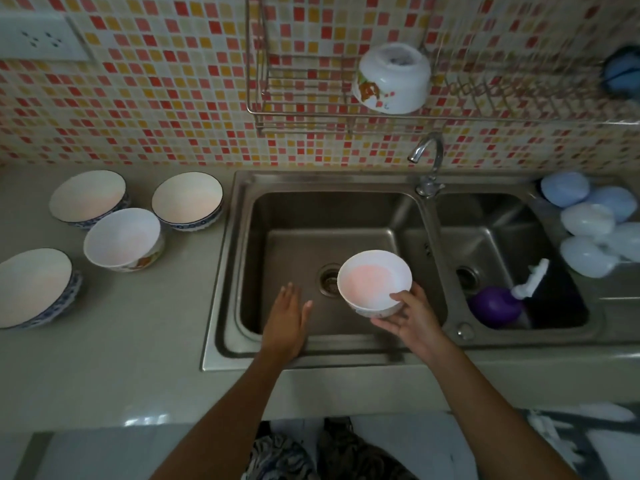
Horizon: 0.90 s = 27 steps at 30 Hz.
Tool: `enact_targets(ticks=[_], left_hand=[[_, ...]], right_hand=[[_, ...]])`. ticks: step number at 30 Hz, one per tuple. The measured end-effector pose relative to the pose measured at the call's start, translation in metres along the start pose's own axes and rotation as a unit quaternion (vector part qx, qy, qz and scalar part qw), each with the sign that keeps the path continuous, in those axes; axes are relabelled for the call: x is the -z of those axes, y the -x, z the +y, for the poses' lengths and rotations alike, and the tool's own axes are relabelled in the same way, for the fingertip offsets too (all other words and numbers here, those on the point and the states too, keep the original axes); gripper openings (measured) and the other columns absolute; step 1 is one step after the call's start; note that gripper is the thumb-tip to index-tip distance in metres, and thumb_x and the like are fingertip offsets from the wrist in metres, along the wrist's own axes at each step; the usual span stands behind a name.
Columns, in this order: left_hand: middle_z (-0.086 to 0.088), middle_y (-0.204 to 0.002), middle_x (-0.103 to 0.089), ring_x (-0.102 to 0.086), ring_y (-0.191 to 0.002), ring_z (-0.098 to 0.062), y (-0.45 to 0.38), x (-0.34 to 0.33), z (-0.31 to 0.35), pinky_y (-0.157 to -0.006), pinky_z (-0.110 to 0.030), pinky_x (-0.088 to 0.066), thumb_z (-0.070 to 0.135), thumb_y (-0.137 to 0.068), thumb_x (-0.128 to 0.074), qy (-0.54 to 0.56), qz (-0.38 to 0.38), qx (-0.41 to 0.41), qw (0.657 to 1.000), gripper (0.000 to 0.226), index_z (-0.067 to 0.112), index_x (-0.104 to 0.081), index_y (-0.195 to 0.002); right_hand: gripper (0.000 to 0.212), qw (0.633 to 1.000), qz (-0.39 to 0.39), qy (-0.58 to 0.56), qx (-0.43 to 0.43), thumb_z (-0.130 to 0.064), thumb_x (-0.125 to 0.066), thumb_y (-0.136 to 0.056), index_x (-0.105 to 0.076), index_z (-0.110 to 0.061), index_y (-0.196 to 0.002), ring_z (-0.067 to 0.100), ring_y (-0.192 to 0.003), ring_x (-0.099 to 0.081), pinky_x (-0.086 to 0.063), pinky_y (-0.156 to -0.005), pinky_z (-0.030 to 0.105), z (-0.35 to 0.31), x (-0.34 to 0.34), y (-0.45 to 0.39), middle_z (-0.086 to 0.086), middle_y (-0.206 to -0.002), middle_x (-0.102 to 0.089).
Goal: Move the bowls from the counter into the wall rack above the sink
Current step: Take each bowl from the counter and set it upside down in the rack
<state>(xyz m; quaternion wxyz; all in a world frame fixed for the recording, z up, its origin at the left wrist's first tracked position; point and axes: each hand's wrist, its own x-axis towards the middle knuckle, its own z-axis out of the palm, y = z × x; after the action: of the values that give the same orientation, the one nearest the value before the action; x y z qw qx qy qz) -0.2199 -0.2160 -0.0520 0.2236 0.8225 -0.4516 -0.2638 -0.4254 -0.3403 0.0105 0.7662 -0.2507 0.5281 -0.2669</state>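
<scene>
One white bowl (374, 284) — right hand (412, 317) grips it; left hand (287, 320) flat, released.

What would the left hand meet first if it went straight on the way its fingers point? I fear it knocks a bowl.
Probably no bowl: the left hand points across the sink toward its back wall; depth is unclear.
</scene>
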Motion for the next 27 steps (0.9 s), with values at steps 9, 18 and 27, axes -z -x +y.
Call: enact_targets(ticks=[9,18,27], left_hand=[[-0.007,-0.159,-0.016,-0.013,-0.147,-0.019,0.012,-0.020,-0.015,-0.121,-0.033,-0.009,0.035,-0.102,-0.020,-0.053,-0.009,0.012,0.998,0.054,0.010,-0.018,-0.150],[-0.005,-0.157,-0.023,-0.020,-0.145,-0.018,0.011,-0.023,-0.014,-0.119,-0.028,-0.012,0.033,-0.103,-0.025,-0.038,0.021,0.030,0.999,0.051,0.011,-0.026,-0.149],[-0.007,-0.156,-0.026,-0.021,-0.145,-0.019,0.009,-0.029,-0.021,-0.119,-0.037,-0.020,0.039,-0.101,-0.020,-0.055,0.019,0.032,0.998,0.055,0.011,-0.027,-0.148]], right_hand=[[0.068,0.996,0.043,0.081,0.021,-0.002,-0.075,-0.078,-0.047,-0.019,-0.137,0.033,-0.122,-0.052,-0.061,-0.068,0.039,-0.005,0.024,-0.029,0.004,-0.137,-0.050],[0.069,0.980,0.031,0.197,0.024,-0.010,-0.084,-0.069,-0.054,-0.013,-0.131,0.024,-0.115,-0.058,-0.058,-0.084,0.042,0.002,0.028,-0.054,0.000,-0.122,-0.060],[0.082,0.921,0.075,0.364,0.116,-0.023,-0.093,-0.056,-0.049,-0.020,-0.126,0.019,-0.104,-0.059,-0.060,-0.080,0.040,0.022,0.024,-0.065,0.000,-0.120,-0.059]])
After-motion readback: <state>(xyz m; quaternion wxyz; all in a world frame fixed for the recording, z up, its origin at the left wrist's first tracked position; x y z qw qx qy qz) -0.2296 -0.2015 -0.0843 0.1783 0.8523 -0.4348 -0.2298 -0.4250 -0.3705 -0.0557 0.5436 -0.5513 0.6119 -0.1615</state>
